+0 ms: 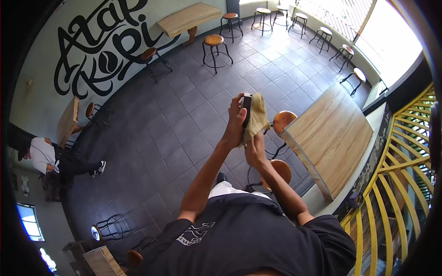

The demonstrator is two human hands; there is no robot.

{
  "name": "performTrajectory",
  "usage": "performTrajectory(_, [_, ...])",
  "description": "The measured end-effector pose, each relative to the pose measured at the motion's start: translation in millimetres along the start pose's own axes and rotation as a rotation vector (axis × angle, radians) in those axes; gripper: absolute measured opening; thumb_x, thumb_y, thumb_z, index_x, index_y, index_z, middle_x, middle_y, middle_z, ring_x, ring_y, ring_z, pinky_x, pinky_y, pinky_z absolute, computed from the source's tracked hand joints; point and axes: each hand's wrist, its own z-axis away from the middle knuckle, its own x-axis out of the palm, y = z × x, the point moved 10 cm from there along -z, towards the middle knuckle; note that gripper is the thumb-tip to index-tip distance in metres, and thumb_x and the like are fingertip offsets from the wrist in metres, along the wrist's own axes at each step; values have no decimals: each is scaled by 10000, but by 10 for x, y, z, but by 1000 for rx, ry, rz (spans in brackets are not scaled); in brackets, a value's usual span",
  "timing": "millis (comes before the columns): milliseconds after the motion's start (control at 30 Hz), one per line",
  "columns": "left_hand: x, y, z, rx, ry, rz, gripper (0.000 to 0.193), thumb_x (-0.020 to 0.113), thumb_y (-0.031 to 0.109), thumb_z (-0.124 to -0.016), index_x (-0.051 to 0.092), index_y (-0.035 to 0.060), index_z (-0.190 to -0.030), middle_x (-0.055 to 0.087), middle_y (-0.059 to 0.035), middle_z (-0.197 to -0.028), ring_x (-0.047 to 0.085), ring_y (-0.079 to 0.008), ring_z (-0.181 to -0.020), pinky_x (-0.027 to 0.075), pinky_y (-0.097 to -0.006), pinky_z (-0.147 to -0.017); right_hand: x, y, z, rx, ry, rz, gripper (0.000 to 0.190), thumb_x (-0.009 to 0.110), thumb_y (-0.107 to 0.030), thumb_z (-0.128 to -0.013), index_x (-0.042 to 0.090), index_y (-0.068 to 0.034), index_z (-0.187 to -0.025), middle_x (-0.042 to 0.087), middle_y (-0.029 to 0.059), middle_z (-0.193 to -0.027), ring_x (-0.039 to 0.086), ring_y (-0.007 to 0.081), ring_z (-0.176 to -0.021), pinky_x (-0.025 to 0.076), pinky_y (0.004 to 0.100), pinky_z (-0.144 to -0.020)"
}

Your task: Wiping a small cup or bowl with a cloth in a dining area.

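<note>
Held out in front of my chest is a dark box-shaped object (247,107) with a pale end; what it is exactly, I cannot tell. My left hand (236,121) grips it from the left, thumb along its near face. A yellowish cloth (257,113) lies against the object's right side. From below, my right hand (255,149) holds the cloth, its fingers partly covered by the folds. Behind and to the right of the cloth is a round wooden stool seat (284,121). Another stool (278,172) stands below my right forearm.
A wooden table (331,138) stands close on my right, beside a yellow slatted railing (397,165). More stools, including one (213,40) ahead, and a wall table (190,18) stand on the dark tiled floor (162,138). A person (45,155) sits at far left.
</note>
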Motion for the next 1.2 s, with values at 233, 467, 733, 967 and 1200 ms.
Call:
performTrajectory(233, [225,535,257,81,-215,-841,818,499,587,-900,229,41,-1446,336,-226,-1365,318,-379,-1213,221,-476,-1089,-55,392,335,164,421,-668,418,391,-216,-1000,400,-5,-1361,511,137,-1288,523,239,-1168,422,337,-969])
performTrajectory(467, [1666,1951,1938,211,-1534,74,264,476,234,-979,515,-23,-931,546,-162,-940,544,-314,-920,423,-398,-816,-526,655,411,288,657,-129,429,296,-297,-1051,410,-6,-1345,502,103,-1200,501,199,-1076,401,310,-951])
performTrajectory(733, [1997,2511,1927,271,-1388,823,352,577,233,-909,595,-52,-1115,610,-252,-1102,567,-367,-1050,442,-397,-928,-571,717,450,151,544,226,433,312,-272,-1047,416,16,-1354,484,120,-1258,484,207,-1123,380,313,-979])
performTrajectory(967, [1371,1797,2012,-34,-1558,365,247,459,142,-997,396,-4,-808,473,-153,-800,515,-354,-761,414,-403,-692,-462,649,588,223,452,59,413,357,-253,-1042,419,9,-1355,509,112,-1251,503,197,-1126,390,324,-986])
performTrajectory(1200, [8,778,304,145,-196,-619,718,629,384,-867,346,68,-1446,484,-144,-1258,487,-294,-1032,386,-402,-952,-196,23,312,258,281,-524,448,370,-298,-1023,401,9,-1348,539,120,-1202,537,200,-1114,428,338,-968])
